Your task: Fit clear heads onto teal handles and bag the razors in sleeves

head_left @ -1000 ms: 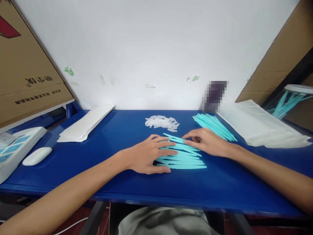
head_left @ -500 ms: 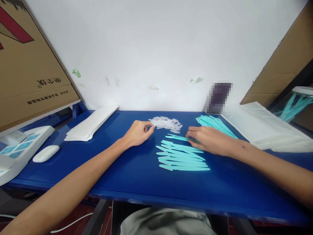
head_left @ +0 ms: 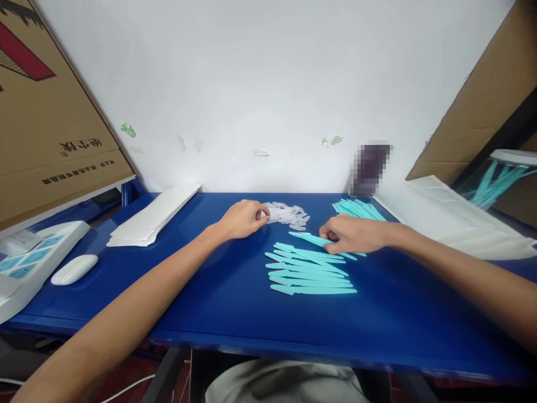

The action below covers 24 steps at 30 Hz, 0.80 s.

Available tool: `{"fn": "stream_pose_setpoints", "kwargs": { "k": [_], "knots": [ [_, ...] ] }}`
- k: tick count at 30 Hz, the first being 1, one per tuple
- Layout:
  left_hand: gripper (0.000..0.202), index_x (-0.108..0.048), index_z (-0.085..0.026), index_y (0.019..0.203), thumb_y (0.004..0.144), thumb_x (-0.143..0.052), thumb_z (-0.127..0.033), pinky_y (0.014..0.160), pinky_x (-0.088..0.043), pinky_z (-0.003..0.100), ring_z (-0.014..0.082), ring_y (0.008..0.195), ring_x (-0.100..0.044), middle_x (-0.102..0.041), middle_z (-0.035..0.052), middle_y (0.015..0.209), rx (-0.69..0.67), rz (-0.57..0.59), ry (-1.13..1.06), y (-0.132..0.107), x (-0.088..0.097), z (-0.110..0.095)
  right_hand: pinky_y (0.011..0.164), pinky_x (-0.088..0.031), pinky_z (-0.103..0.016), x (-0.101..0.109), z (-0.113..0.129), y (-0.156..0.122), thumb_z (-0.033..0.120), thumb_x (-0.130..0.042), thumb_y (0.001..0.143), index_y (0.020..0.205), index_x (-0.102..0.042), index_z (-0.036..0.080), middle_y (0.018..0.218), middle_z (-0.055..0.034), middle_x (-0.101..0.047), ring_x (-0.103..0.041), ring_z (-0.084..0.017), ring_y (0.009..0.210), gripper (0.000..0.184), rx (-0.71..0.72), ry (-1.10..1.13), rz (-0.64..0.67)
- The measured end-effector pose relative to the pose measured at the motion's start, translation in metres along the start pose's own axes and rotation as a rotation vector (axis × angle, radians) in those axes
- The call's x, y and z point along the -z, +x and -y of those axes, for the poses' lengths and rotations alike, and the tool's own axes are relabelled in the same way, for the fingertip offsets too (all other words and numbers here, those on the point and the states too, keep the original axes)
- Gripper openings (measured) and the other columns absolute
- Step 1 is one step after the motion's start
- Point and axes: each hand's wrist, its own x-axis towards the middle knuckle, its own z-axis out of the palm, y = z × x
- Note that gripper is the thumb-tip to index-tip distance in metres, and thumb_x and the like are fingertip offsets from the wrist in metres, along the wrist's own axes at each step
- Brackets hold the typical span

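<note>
Several teal plastic sticks [head_left: 310, 268] lie fanned out on the blue table [head_left: 235, 302]. My right hand [head_left: 350, 235] is closed in a pinch on one teal stick [head_left: 308, 238], holding it just above the far end of the fan. My left hand [head_left: 243, 219] is curled with fingertips pinched at the near edge of a small heap of clear plastic caps [head_left: 287, 214]; whether it holds a cap is hidden by the fingers. A second bundle of teal sticks [head_left: 356, 208] lies behind my right hand.
White sleeve stacks lie at back left [head_left: 153, 215] and back right [head_left: 453, 221]. A white mouse [head_left: 74, 268] and a white device [head_left: 25, 263] sit at the left edge. Cardboard boxes lean on both sides. A clear container of teal sticks [head_left: 499, 179] stands far right.
My left hand left the fanned sticks and reached back to the cap heap, closing its fingers. My right hand lifted one teal stick from the fan.
</note>
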Motion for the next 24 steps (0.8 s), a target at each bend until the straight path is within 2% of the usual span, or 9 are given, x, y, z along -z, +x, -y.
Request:
{"fn": "stream_pose_setpoints", "kwargs": {
  "k": [2,5,9,12,14,18,21,24],
  "knots": [
    [0.031,-0.074,-0.021,0.106,0.092,-0.053,-0.038,0.066,-0.038,0.028,0.0183,0.074,-0.062,-0.070,0.0023,0.084,0.029,0.001,0.008,0.002,0.000,0.004,0.056,-0.024,-0.029,-0.006,-0.001,-0.004,0.024,-0.053,0.078,0.058,-0.028,0.022,0.058,0.0056,-0.026,-0.021,-0.011,0.055,0.032,0.022,-0.049,-0.070],
    [0.031,-0.074,-0.022,0.107,0.093,-0.055,-0.042,0.067,-0.040,0.028,0.0192,0.077,-0.063,-0.069,0.0026,0.085,0.004,0.001,0.041,0.002,-0.003,0.005,0.053,-0.021,-0.031,-0.014,-0.004,-0.008,0.025,-0.052,0.078,0.056,-0.026,0.023,0.054,0.0057,-0.023,-0.019,-0.012,0.052,0.034,0.032,-0.058,-0.152],
    [0.033,-0.073,-0.022,0.112,0.097,-0.052,-0.042,0.069,-0.044,0.029,0.0211,0.084,-0.064,-0.065,0.0062,0.096,-0.059,-0.033,0.131,-0.002,-0.012,-0.001,0.049,-0.020,-0.031,-0.016,-0.008,-0.014,0.025,-0.053,0.076,0.056,-0.027,0.023,0.050,0.0053,-0.029,-0.023,-0.012,0.049,0.033,0.018,0.010,-0.237],
    [0.036,-0.070,-0.021,0.121,0.100,-0.049,-0.040,0.073,-0.046,0.031,0.0227,0.090,-0.063,-0.062,0.0092,0.105,-0.078,-0.061,0.215,-0.005,-0.017,-0.004,0.049,-0.024,-0.030,-0.012,-0.010,-0.019,0.024,-0.055,0.075,0.055,-0.029,0.023,0.048,0.0054,-0.034,-0.029,-0.012,0.048,0.032,0.037,0.026,-0.327],
    [0.036,-0.071,-0.021,0.122,0.101,-0.047,-0.038,0.074,-0.046,0.031,0.0232,0.092,-0.061,-0.060,0.0099,0.107,-0.089,-0.055,0.262,-0.008,-0.019,-0.005,0.050,-0.030,-0.030,-0.011,-0.011,-0.022,0.026,-0.056,0.076,0.056,-0.035,0.023,0.047,0.0052,-0.043,-0.038,-0.013,0.047,0.029,0.018,0.075,-0.366],
    [0.035,-0.075,-0.020,0.113,0.102,-0.045,-0.036,0.078,-0.045,0.034,0.0239,0.094,-0.057,-0.061,0.0110,0.110,-0.125,-0.063,0.309,-0.013,-0.020,-0.005,0.054,-0.044,-0.029,-0.016,-0.014,-0.025,0.035,-0.056,0.085,0.074,-0.057,0.022,0.066,0.0007,-0.069,-0.060,-0.016,0.053,0.017,-0.018,0.312,-0.353],
    [0.033,-0.075,-0.016,0.107,0.102,-0.046,-0.032,0.084,-0.043,0.036,0.0253,0.100,-0.055,-0.066,0.0110,0.114,-0.184,-0.061,0.298,-0.017,-0.017,-0.004,0.058,-0.047,-0.030,-0.021,-0.017,-0.024,0.042,-0.049,0.094,0.095,-0.064,0.021,0.077,-0.0022,-0.072,-0.064,-0.017,0.061,0.025,0.015,0.324,-0.384],
    [0.032,-0.075,-0.015,0.100,0.102,-0.045,-0.027,0.084,-0.041,0.037,0.0255,0.102,-0.056,-0.072,0.0097,0.107,-0.255,-0.029,0.278,-0.022,-0.012,-0.005,0.067,-0.048,-0.033,-0.025,-0.019,-0.021,0.045,-0.038,0.100,0.108,-0.063,0.021,0.084,-0.0051,-0.071,-0.064,-0.020,0.073,0.036,0.031,0.228,-0.489]
  ]
}}
